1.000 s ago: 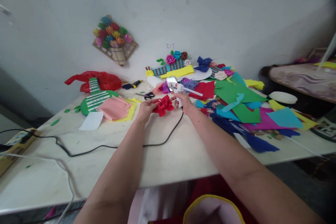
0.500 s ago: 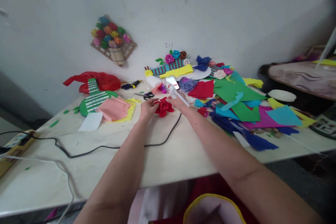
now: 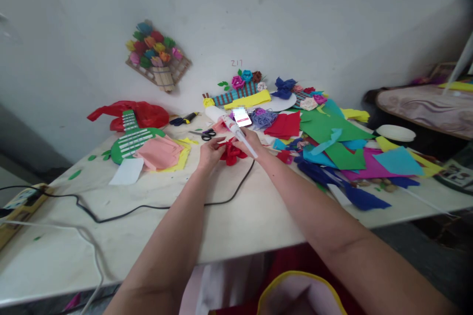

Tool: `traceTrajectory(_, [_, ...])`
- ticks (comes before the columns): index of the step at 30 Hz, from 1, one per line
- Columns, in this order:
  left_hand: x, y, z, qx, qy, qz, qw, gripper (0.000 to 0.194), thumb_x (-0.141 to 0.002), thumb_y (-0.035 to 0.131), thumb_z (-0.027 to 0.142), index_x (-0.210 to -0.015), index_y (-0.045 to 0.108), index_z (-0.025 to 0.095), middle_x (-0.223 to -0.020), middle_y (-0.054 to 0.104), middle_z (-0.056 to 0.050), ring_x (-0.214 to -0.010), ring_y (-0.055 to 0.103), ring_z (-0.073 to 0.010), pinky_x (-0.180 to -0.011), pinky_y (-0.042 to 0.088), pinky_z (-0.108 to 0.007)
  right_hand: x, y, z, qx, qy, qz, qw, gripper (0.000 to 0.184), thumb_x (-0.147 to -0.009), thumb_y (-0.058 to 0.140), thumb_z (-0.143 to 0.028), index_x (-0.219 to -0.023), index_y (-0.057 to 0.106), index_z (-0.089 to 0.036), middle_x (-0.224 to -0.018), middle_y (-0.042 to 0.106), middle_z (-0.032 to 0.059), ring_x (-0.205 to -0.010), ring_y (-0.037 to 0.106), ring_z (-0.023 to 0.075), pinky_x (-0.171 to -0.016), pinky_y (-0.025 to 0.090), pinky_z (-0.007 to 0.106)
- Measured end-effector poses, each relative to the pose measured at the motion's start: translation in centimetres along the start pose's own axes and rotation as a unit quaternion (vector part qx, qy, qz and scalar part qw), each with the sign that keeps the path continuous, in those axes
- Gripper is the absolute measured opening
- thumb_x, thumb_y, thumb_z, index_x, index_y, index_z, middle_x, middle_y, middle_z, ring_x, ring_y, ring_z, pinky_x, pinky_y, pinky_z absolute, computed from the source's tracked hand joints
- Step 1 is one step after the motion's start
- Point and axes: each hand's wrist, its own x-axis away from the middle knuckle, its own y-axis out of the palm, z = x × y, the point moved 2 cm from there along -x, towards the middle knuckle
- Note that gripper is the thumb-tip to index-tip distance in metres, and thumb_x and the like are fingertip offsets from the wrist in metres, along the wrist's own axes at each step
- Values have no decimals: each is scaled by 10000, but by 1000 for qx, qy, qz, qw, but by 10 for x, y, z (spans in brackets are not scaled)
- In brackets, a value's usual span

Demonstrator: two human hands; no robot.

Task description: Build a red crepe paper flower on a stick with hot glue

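Note:
A red crepe-paper flower [image 3: 231, 151] is between my hands, just above the table. My left hand [image 3: 210, 153] pinches its left side with thumb and fingers. My right hand [image 3: 252, 141] is closed on a white glue gun [image 3: 233, 128], whose pale stick slants back over the wrist. My right fingertips are also at the flower's right edge; whether they touch it I cannot tell. The glue gun's tip is hard to make out. Beyond my left hand lie black-handled scissors [image 3: 209, 134]. A lit phone [image 3: 242, 119] lies behind the glue gun.
A black cable [image 3: 144, 205] crosses the table [image 3: 236, 236] towards my right wrist. Pink paper sheets [image 3: 158, 152] lie left beside a green striped guitar shape [image 3: 129, 142]. Green paper [image 3: 332, 125] and other coloured pieces cover the right side. Yellow-handled pliers [image 3: 190, 118] lie further back.
The glue gun has tilted and shifted slightly left in my right hand, its rear end coming lower over my wrist. The flower has turned a little between my fingers.

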Motion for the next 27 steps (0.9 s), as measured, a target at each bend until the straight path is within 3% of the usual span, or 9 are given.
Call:
traceTrajectory(6, [2, 0, 1, 50, -26, -9, 998, 386, -578, 759, 250, -949, 755, 143, -743, 725, -54, -708, 682, -205, -678, 549, -294, 1, -1, -2, -42, 23, 16, 999, 165, -673, 700, -281, -807, 617, -232, -728, 619, -12, -702, 578, 166, -643, 475, 278])
traceTrajectory(11, [-1, -3, -1, 82, -45, 11, 996, 376, -563, 728, 229, -924, 763, 131, -728, 725, -41, -649, 666, -174, -671, 545, -289, 3, -9, -5, -147, 67, 34, 986, 127, -688, 655, -267, -763, 565, -217, -543, 505, -57, -488, 459, 109, -469, 389, 233])
traceTrajectory(15, [-3, -6, -1, 123, -72, 21, 990, 502, -535, 771, 245, -1018, 742, 115, -746, 730, -45, -658, 675, -177, -676, 548, -299, 5, -20, -12, -219, 63, -22, 973, 154, -675, 672, -266, -766, 567, -197, -503, 518, -64, -376, 393, 81, -396, 338, 241])
traceTrajectory(20, [-6, -10, -5, 151, -88, 40, 984, 633, -515, 794, 236, -1123, 701, 92, -722, 723, -37, -623, 667, -160, -675, 550, -299, 8, -28, -15, -234, 42, -120, 964, 304, -700, 729, -440, -753, 605, -168, -601, 641, 5, -345, 397, 67, -382, 337, 258])
traceTrajectory(27, [-12, -16, -14, 138, -65, 82, 985, 577, -553, 783, 292, -1098, 709, 118, -728, 722, -35, -664, 677, -166, -670, 542, -279, 6, -36, -14, -227, 23, -144, 963, 396, -699, 726, -538, -721, 633, -154, -552, 625, -4, -314, 406, 55, -386, 350, 248])
